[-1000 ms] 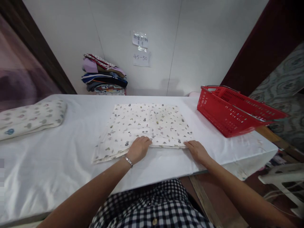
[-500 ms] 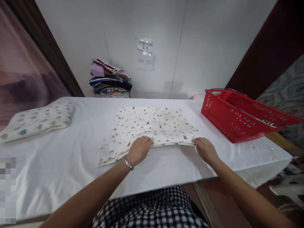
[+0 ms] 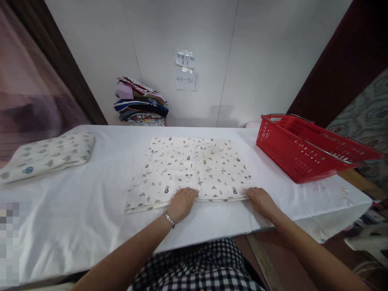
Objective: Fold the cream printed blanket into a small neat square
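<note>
A folded cream cloth (image 3: 194,169) with small scattered prints of plants, stars and dark motifs is lying flat across the middle of the white-covered worktop (image 3: 103,226). Its layered near edge is running between both hands (image 3: 183,202), its left side is slanting outward toward the near corner, and faint creases are crossing its surface.

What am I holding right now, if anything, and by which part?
The cloth, by its near edge: left hand near the middle, right hand at the right corner.
</note>
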A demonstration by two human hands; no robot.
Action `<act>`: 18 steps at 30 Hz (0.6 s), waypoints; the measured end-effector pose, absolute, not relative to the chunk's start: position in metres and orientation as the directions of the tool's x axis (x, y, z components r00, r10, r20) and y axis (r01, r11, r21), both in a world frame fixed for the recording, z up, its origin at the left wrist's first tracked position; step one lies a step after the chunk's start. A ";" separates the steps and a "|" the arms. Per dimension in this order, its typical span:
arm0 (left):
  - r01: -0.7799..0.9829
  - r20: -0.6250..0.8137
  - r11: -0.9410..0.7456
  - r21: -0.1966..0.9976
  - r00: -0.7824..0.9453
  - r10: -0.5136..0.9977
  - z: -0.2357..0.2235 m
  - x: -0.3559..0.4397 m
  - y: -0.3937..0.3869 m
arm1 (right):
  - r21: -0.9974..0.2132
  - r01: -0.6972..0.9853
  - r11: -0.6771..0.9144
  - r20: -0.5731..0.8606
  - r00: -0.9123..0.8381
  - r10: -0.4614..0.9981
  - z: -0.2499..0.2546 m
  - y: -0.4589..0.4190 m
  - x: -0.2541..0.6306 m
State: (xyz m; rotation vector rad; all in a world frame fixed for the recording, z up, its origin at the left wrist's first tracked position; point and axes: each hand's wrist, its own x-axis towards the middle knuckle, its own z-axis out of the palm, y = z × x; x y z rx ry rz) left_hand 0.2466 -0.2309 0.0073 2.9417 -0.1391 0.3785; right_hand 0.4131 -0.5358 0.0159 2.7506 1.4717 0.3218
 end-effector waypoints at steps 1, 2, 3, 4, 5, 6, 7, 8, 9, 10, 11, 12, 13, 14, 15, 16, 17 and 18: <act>-0.109 0.254 -0.981 0.160 0.965 -0.065 0.007 0.246 -0.231 | 0.105 0.821 -0.562 0.196 0.536 0.821 0.017 -0.537 0.412; -0.103 0.251 -0.980 0.168 0.966 -0.058 0.007 0.246 -0.231 | 0.108 0.815 -0.570 0.228 0.538 0.812 0.018 -0.538 0.412; -0.097 0.248 -0.979 0.177 0.967 -0.051 0.007 0.245 -0.232 | 0.108 0.809 -0.577 0.252 0.539 0.803 0.018 -0.540 0.411; -0.093 0.243 -0.979 0.184 0.969 -0.046 0.006 0.244 -0.232 | 0.106 0.808 -0.580 0.256 0.542 0.801 0.018 -0.541 0.410; -0.090 0.234 -0.978 0.188 0.971 -0.044 0.005 0.244 -0.232 | 0.101 0.812 -0.575 0.236 0.542 0.807 0.016 -0.543 0.409; -0.087 0.224 -0.978 0.189 0.974 -0.044 0.004 0.243 -0.233 | 0.094 0.820 -0.565 0.200 0.540 0.817 0.013 -0.544 0.408; -0.083 0.214 -0.978 0.189 0.976 -0.041 0.003 0.243 -0.233 | 0.089 0.825 -0.558 0.164 0.540 0.825 0.010 -0.546 0.408; -0.078 0.206 -0.978 0.192 0.978 -0.037 0.002 0.242 -0.233 | 0.088 0.825 -0.558 0.140 0.544 0.827 0.006 -0.547 0.407; -0.072 0.205 -0.977 0.199 0.978 -0.031 0.000 0.242 -0.233 | 0.092 0.820 -0.565 0.137 0.551 0.823 0.003 -0.547 0.406; -0.067 0.208 -0.975 0.210 0.978 -0.023 -0.001 0.242 -0.233 | 0.100 0.812 -0.575 0.151 0.559 0.815 -0.001 -0.547 0.405; -0.063 0.216 -0.973 0.223 0.976 -0.014 -0.001 0.242 -0.233 | 0.110 0.807 -0.581 0.172 0.560 0.810 -0.004 -0.546 0.404; -0.058 0.226 -0.970 0.236 0.974 -0.003 -0.002 0.242 -0.233 | 0.118 0.805 -0.582 0.201 0.555 0.807 -0.007 -0.544 0.403; -0.049 0.237 -0.967 0.249 0.972 0.011 -0.003 0.241 -0.233 | 0.122 0.807 -0.577 0.233 0.542 0.807 -0.010 -0.541 0.401; -0.038 0.245 -0.965 0.261 0.969 0.028 -0.004 0.241 -0.233 | 0.122 0.815 -0.566 0.264 0.523 0.810 -0.013 -0.536 0.398; -0.027 0.250 -0.962 0.272 0.967 0.044 -0.005 0.241 -0.233 | 0.118 0.827 -0.550 0.290 0.501 0.816 -0.015 -0.529 0.395; -0.016 0.252 -0.960 0.279 0.966 0.057 -0.006 0.242 -0.233 | 0.110 0.839 -0.532 0.309 0.480 0.821 -0.017 -0.520 0.392; -0.007 0.254 -0.959 0.284 0.965 0.068 -0.008 0.242 -0.232 | 0.096 0.854 -0.511 0.318 0.460 0.829 -0.018 -0.510 0.388; -0.001 0.254 -0.958 0.288 0.964 0.076 -0.009 0.242 -0.232 | 0.079 0.869 -0.489 0.322 0.442 0.837 -0.019 -0.498 0.383</act>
